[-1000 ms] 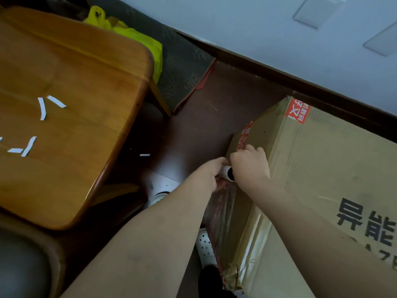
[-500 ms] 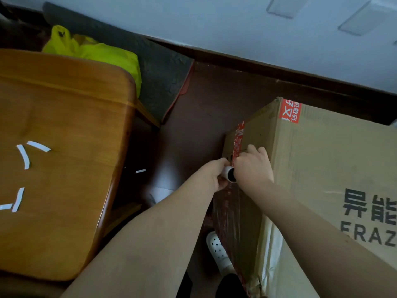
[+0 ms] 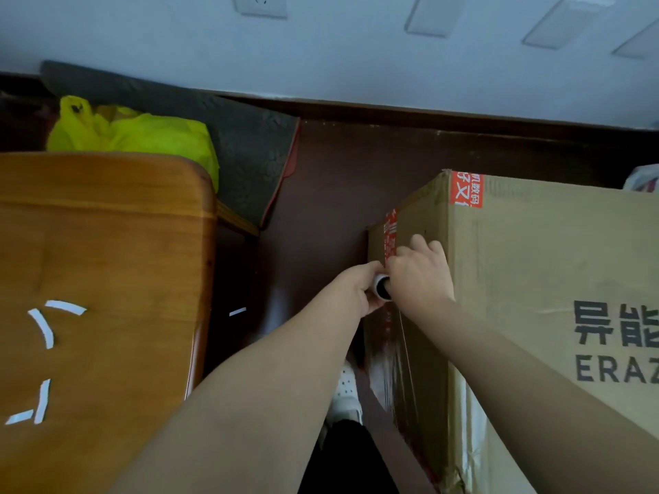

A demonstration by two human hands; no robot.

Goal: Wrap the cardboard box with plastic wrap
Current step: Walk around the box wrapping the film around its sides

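The large brown cardboard box [image 3: 535, 279] looks matt and papery, its red tape strips [image 3: 467, 190] slick, the clear plastic wrap film [image 3: 392, 372] on its side shiny and wrinkled, the white tube-shaped wrap roll [image 3: 382, 290] smooth, the orange-brown wooden table [image 3: 107, 262] varnished and glossy, the yellow plastic bag [image 3: 135, 131] thin and crinkled, and the dark brown floor [image 3: 321, 194] polished.

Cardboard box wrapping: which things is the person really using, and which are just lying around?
In use: cardboard box, plastic wrap roll, left hand and right hand holding the roll.
Just lying about: wooden table, white paper strips, yellow bag, dark mat.
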